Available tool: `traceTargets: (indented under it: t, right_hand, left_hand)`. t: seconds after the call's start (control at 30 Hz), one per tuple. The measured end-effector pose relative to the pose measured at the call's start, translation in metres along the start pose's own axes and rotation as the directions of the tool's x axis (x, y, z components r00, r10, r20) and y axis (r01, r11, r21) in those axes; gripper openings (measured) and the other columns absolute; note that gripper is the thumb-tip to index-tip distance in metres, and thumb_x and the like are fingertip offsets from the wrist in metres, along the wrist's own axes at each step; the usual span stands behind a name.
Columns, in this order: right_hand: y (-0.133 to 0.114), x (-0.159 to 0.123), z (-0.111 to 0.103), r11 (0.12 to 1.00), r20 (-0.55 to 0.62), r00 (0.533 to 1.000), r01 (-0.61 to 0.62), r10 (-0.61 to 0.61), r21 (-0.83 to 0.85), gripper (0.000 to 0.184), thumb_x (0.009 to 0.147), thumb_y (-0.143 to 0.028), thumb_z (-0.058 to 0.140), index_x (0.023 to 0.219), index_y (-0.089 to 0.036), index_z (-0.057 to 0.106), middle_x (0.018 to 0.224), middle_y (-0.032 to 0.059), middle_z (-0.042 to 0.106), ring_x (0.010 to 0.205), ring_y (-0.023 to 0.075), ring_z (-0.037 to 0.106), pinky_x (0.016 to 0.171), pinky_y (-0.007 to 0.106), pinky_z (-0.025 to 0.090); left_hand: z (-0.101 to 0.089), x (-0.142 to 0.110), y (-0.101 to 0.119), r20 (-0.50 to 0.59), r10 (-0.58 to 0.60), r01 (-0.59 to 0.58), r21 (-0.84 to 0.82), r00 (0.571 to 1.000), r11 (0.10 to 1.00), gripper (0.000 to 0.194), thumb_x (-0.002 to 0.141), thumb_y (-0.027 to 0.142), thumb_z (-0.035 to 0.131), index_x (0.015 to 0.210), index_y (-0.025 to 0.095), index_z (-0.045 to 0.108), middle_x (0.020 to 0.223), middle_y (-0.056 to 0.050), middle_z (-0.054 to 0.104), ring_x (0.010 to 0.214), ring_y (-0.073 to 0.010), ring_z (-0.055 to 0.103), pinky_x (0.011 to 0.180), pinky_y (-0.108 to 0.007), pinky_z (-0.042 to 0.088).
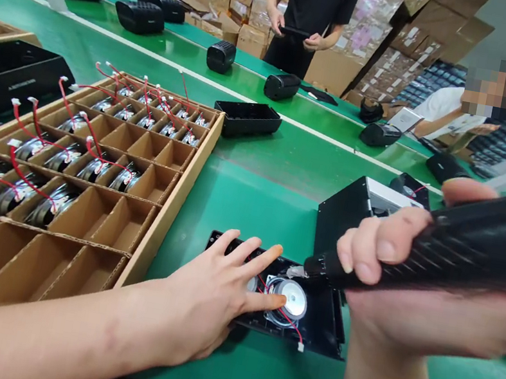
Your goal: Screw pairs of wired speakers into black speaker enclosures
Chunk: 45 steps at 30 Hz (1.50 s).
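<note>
My left hand (209, 299) lies flat with fingers spread on a black speaker panel (322, 322) on the green belt, its fingertips pressing beside a round silver speaker driver (293, 298) with red wires. My right hand (392, 286) is closed around a black electric screwdriver (473, 245), held nearly level, its tip at the panel's upper edge just above the driver. A black housing box (344, 215) stands right behind the panel.
A cardboard divider tray (165, 213) with several speaker drivers and red leads sits at left. Black cases lie along the green conveyor (261, 171). A person in black stands at the back by stacked cartons; other workers sit at the far left and right.
</note>
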State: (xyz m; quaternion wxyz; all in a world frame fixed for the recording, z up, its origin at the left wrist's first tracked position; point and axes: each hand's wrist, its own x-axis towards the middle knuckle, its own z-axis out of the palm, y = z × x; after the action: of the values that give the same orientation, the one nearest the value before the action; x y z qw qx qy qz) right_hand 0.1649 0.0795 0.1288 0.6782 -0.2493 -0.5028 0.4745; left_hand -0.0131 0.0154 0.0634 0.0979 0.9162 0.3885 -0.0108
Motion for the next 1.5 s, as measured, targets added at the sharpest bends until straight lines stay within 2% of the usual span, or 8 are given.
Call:
traceTargets:
  t: [0.07, 0.27, 0.73, 0.87, 1.03, 1.1, 1.27, 1.5]
  right_hand:
    - [0.014, -0.002, 0.004, 0.998, 0.032, 0.998, 0.058, -0.058, -0.001, 0.057, 0.081, -0.079, 0.068, 0.100, -0.026, 0.075, 0.052, -0.0042, 0.054, 0.033, 0.0126, 0.041, 0.028, 0.024, 0.031]
    - [0.029, -0.003, -0.008, 1.000, 0.100, 0.995, 0.012, -0.012, -0.008, 0.062, 0.087, -0.082, 0.059, 0.106, -0.024, 0.071, 0.056, -0.0034, 0.055, 0.034, 0.0133, 0.044, 0.030, 0.025, 0.036]
    - [0.039, -0.004, -0.008, 1.000, 0.148, 0.989, -0.022, 0.020, 0.011, 0.062, 0.084, -0.082, 0.064, 0.105, -0.023, 0.069, 0.058, -0.0030, 0.058, 0.035, 0.0145, 0.045, 0.031, 0.025, 0.036]
    - [0.042, -0.007, -0.005, 1.000, 0.121, 0.992, -0.028, 0.029, -0.005, 0.067, 0.083, -0.086, 0.062, 0.104, -0.022, 0.067, 0.057, -0.0045, 0.056, 0.033, 0.0140, 0.042, 0.029, 0.025, 0.034]
    - [0.047, -0.009, -0.004, 1.000, 0.177, 0.984, -0.026, 0.027, -0.010, 0.072, 0.080, -0.093, 0.056, 0.098, -0.024, 0.069, 0.054, -0.0047, 0.055, 0.032, 0.0136, 0.042, 0.028, 0.025, 0.034]
    - [0.048, -0.010, -0.005, 0.999, 0.179, 0.983, -0.042, 0.038, 0.024, 0.072, 0.076, -0.093, 0.061, 0.096, -0.025, 0.071, 0.055, -0.0047, 0.056, 0.032, 0.0131, 0.041, 0.028, 0.025, 0.033]
    - [0.046, -0.014, -0.005, 0.976, 0.189, 0.965, -0.200, 0.182, 0.083, 0.066, 0.064, -0.084, 0.082, 0.094, -0.025, 0.075, 0.057, -0.0035, 0.060, 0.035, 0.0145, 0.046, 0.033, 0.026, 0.038]
    - [0.051, -0.018, -0.011, 0.981, 0.318, 0.936, -0.181, 0.150, 0.070, 0.073, 0.075, -0.094, 0.061, 0.103, -0.027, 0.071, 0.060, -0.0037, 0.061, 0.037, 0.0132, 0.045, 0.034, 0.023, 0.038]
  left_hand:
    - [-0.002, 0.001, 0.000, 0.018, 0.001, -0.001, 0.000, 1.000, 1.000, 0.100, 0.071, 0.033, 0.088, 0.158, 0.045, 0.042, 0.175, -0.020, 0.014, 0.153, -0.0496, 0.031, 0.116, -0.073, 0.030]
    - [-0.003, 0.000, -0.001, 0.016, 0.004, -0.004, 0.010, 1.000, 1.000, 0.097, 0.074, 0.039, 0.086, 0.159, 0.044, 0.040, 0.175, -0.020, 0.014, 0.153, -0.0491, 0.031, 0.116, -0.072, 0.030]
    - [-0.003, 0.000, -0.001, 0.002, 0.001, -0.001, 0.021, 1.000, 1.000, 0.093, 0.076, 0.039, 0.084, 0.159, 0.042, 0.041, 0.175, -0.019, 0.016, 0.151, -0.0461, 0.034, 0.116, -0.069, 0.032]
    - [-0.003, -0.001, -0.001, -0.016, 0.009, -0.008, 0.028, 1.000, 1.000, 0.090, 0.078, 0.041, 0.082, 0.159, 0.041, 0.042, 0.174, -0.020, 0.018, 0.149, -0.0454, 0.036, 0.116, -0.068, 0.032]
    - [-0.002, -0.002, -0.001, -0.044, 0.009, -0.008, 0.020, 0.999, 1.000, 0.086, 0.080, 0.039, 0.079, 0.158, 0.041, 0.043, 0.173, -0.020, 0.020, 0.146, -0.0455, 0.038, 0.113, -0.067, 0.034]
    - [-0.001, -0.002, -0.002, -0.058, 0.015, -0.014, 0.011, 0.998, 1.000, 0.085, 0.080, 0.038, 0.079, 0.158, 0.040, 0.045, 0.171, -0.020, 0.023, 0.145, -0.0459, 0.040, 0.112, -0.067, 0.035]
    - [0.001, -0.003, -0.004, -0.084, 0.034, -0.035, -0.011, 0.996, 0.999, 0.083, 0.079, 0.035, 0.078, 0.156, 0.037, 0.048, 0.167, -0.020, 0.031, 0.142, -0.0465, 0.042, 0.112, -0.068, 0.035]
    - [-0.001, -0.005, -0.002, -0.088, 0.015, -0.018, -0.038, 0.996, 0.999, 0.079, 0.081, 0.034, 0.075, 0.155, 0.038, 0.049, 0.163, -0.018, 0.037, 0.146, -0.0466, 0.039, 0.113, -0.071, 0.035]
